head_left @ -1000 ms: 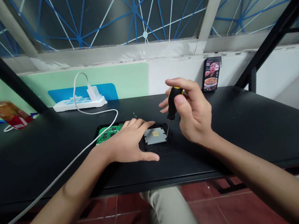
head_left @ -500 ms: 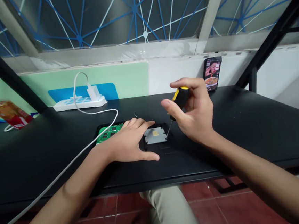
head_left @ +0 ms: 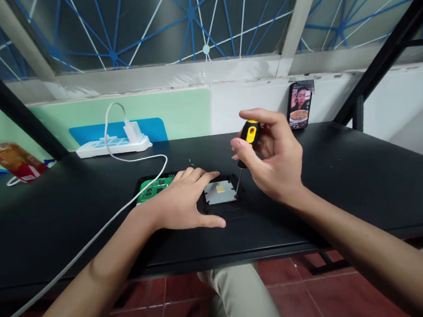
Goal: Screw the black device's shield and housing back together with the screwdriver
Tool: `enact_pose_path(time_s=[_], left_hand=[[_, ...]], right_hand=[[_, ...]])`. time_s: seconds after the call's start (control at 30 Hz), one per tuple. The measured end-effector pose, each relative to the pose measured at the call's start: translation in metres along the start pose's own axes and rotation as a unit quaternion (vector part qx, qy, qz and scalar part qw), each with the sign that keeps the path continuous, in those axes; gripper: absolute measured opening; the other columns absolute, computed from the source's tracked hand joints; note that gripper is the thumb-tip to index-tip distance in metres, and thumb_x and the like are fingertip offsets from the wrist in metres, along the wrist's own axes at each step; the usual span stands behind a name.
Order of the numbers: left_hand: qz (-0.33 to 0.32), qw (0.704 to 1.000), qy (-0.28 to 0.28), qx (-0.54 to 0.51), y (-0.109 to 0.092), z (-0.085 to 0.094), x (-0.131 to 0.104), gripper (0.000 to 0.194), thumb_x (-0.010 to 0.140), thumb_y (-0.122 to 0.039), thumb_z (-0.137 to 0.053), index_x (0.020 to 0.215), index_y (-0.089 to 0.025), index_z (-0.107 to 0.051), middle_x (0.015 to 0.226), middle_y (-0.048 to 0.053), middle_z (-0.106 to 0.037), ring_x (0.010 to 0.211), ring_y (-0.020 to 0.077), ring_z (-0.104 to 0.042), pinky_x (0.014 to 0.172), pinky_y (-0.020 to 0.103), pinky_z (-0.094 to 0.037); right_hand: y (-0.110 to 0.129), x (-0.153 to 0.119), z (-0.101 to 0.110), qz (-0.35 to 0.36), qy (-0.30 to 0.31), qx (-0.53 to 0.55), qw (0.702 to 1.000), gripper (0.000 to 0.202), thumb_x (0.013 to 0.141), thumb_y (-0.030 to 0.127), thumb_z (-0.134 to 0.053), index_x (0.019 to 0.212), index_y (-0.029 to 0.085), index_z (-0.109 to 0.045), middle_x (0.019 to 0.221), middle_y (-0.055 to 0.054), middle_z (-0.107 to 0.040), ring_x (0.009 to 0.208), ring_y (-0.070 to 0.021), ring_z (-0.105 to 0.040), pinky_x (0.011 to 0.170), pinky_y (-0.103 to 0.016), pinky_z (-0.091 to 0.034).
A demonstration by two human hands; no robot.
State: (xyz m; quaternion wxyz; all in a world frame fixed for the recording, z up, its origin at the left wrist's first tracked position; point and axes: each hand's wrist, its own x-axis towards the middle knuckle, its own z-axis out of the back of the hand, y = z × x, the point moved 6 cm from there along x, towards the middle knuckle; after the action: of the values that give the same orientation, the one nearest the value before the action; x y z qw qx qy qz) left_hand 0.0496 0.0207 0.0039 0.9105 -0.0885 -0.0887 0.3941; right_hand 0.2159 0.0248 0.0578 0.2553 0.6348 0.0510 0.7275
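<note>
**Tip at the plate's near right corner, handle leaning up and right**

Right hand (head_left: 280, 157): from my remote seat I see it closed around a screwdriver (head_left: 252, 133), thumb along the left of the handle, forefinger bent over the butt end. Shaft runs down, slightly left and back toward the wearer. The tool's long axis is steep, not quite upright.

Tip is at the near right corner of a silver plate (head_left: 212, 198) with a small yellow square (head_left: 220, 189) on it. So the plate lies below and left of the grip. I cannot tell whether the tip is seated; too small.

Left hand (head_left: 181, 200): palm down, fingers spread, thumb pointing right, clamped on nothing. It rests over the middle, between the plate and a green circuit board (head_left: 157, 189). The right hand is nearer the working corner; the left is beside the plate's other end.

Farther out, on the black desk (head_left: 350, 181): a white cable (head_left: 137, 160) looping past the board, a power strip (head_left: 116, 147) behind, a phone (head_left: 298, 105) propped against the wall at back right.
</note>
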Motion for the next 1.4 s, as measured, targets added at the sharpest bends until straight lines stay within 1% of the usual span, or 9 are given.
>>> enact_pose_path(time_s=[0.13, 0.37, 0.5, 0.7, 0.8, 0.93, 1.1, 1.3, 1.4], left_hand=[[0.002, 1.000, 0.000, -0.001, 0.000, 0.000, 0.000, 0.098, 0.076, -0.075, -0.065, 0.151, -0.019, -0.036, 0.142, 0.015, -0.048, 0.126, 0.0370, -0.045, 0.108, 0.050, -0.036], [-0.001, 1.000, 0.003, -0.001, -0.001, 0.001, 0.000, 0.099, 0.077, -0.078, -0.063, 0.151, -0.017, -0.036, 0.141, 0.015, -0.049, 0.127, 0.0375, -0.044, 0.109, 0.051, -0.034], [-0.002, 1.000, 0.003, -0.005, -0.001, 0.001, 0.000, 0.098, 0.077, -0.078, -0.062, 0.151, -0.019, -0.036, 0.141, 0.015, -0.049, 0.126, 0.0375, -0.045, 0.109, 0.051, -0.035], [0.001, 1.000, -0.001, -0.007, 0.000, 0.001, 0.000, 0.098, 0.076, -0.076, -0.064, 0.151, -0.020, -0.036, 0.143, 0.015, -0.048, 0.126, 0.0379, -0.044, 0.108, 0.051, -0.036], [0.000, 1.000, 0.001, -0.004, 0.000, 0.000, 0.000, 0.099, 0.077, -0.077, -0.064, 0.151, -0.019, -0.036, 0.143, 0.015, -0.048, 0.127, 0.0377, -0.044, 0.109, 0.050, -0.035], [0.000, 1.000, 0.005, -0.001, 0.000, 0.000, 0.000, 0.099, 0.077, -0.077, -0.063, 0.152, -0.018, -0.035, 0.142, 0.015, -0.048, 0.128, 0.0373, -0.043, 0.110, 0.050, -0.034], [0.000, 1.000, 0.004, -0.002, -0.001, 0.001, 0.000, 0.099, 0.077, -0.077, -0.063, 0.152, -0.018, -0.035, 0.142, 0.015, -0.048, 0.128, 0.0368, -0.043, 0.111, 0.051, -0.033], [0.002, 1.000, 0.004, -0.006, -0.001, 0.001, -0.001, 0.098, 0.077, -0.076, -0.064, 0.151, -0.019, -0.036, 0.143, 0.016, -0.047, 0.126, 0.0379, -0.044, 0.108, 0.052, -0.036], [0.001, 1.000, -0.001, -0.006, -0.001, 0.001, -0.001, 0.097, 0.077, -0.077, -0.062, 0.151, -0.021, -0.036, 0.142, 0.015, -0.048, 0.126, 0.0384, -0.045, 0.107, 0.052, -0.036]], right_hand=[[0.004, 0.000, 0.002, 0.033, -0.018, -0.020, 0.999, 0.034, 0.089, 0.037, -0.069, 0.120, 0.031, -0.059, 0.110, -0.005, -0.059, 0.082, -0.0183, -0.066, 0.062, -0.035, -0.065], [0.000, -0.004, -0.003, -0.029, 0.040, 0.059, 0.997, 0.038, 0.103, 0.042, -0.039, 0.139, 0.034, -0.047, 0.121, -0.006, -0.064, 0.093, -0.0199, -0.071, 0.070, -0.037, -0.066], [-0.003, -0.003, -0.003, -0.023, 0.034, 0.014, 0.999, 0.041, 0.100, 0.041, -0.048, 0.141, 0.036, -0.046, 0.116, -0.005, -0.067, 0.089, -0.0202, -0.070, 0.071, -0.039, -0.066], [0.004, 0.000, 0.003, 0.030, -0.007, -0.046, 0.998, 0.037, 0.090, 0.037, -0.068, 0.126, 0.032, -0.059, 0.117, -0.006, -0.062, 0.094, -0.0232, -0.067, 0.071, -0.041, -0.066], [0.003, 0.000, 0.005, 0.003, 0.001, -0.026, 1.000, 0.030, 0.097, 0.040, -0.055, 0.126, 0.033, -0.060, 0.116, -0.006, -0.064, 0.097, -0.0228, -0.068, 0.072, -0.040, -0.066], [-0.002, -0.002, 0.003, -0.034, 0.023, 0.027, 0.999, 0.037, 0.104, 0.034, -0.040, 0.139, 0.033, -0.053, 0.119, -0.004, -0.069, 0.091, -0.0188, -0.072, 0.072, -0.038, -0.066], [-0.004, 0.000, 0.005, -0.008, 0.003, -0.006, 1.000, 0.040, 0.098, 0.033, -0.055, 0.138, 0.034, -0.055, 0.105, -0.004, -0.071, 0.079, -0.0174, -0.070, 0.071, -0.037, -0.065], [-0.002, 0.003, 0.008, 0.025, -0.032, -0.020, 0.999, 0.038, 0.082, 0.039, -0.077, 0.118, 0.032, -0.065, 0.104, -0.004, -0.064, 0.081, -0.0193, -0.065, 0.064, -0.036, -0.063], [-0.002, 0.001, 0.007, 0.004, -0.011, -0.007, 1.000, 0.033, 0.090, 0.044, -0.066, 0.121, 0.032, -0.063, 0.107, -0.004, -0.064, 0.083, -0.0196, -0.067, 0.067, -0.038, -0.064]])
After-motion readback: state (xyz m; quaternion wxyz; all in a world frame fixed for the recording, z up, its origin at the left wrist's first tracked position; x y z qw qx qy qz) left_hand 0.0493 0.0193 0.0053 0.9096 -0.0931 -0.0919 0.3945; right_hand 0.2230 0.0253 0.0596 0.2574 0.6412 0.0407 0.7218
